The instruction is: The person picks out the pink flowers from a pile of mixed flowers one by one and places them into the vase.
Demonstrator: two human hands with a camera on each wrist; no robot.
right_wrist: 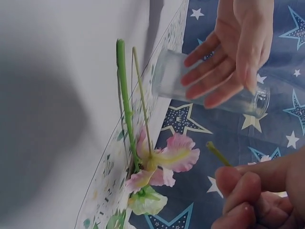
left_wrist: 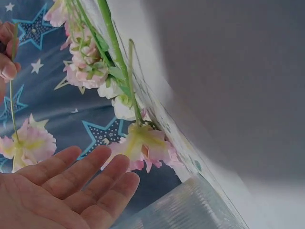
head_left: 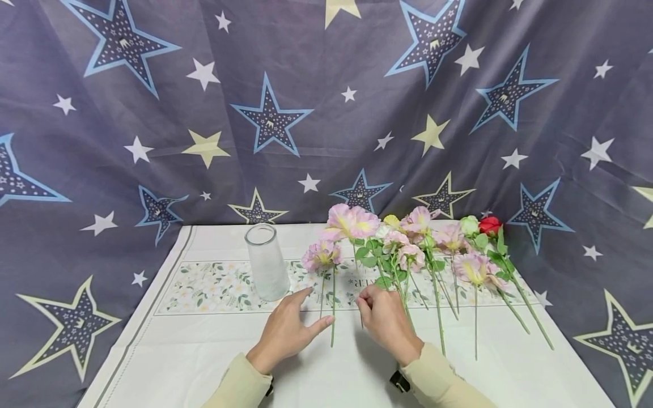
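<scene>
Pink-and-yellow, the ruffled flower [head_left: 352, 222] pinched in your right hand [head_left: 386, 318] should be light, soft-petalled, best held by its thin stem [right_wrist: 218, 153], your empty left hand [head_left: 287, 328] spread near the clear cylindrical vase [head_left: 268, 266].

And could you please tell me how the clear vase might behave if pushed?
The vase stands tall and narrow, so a push near its top might tip it. Its round body would probably roll once over, and its clear, glass-like wall suggests it could crack if dropped.
</scene>
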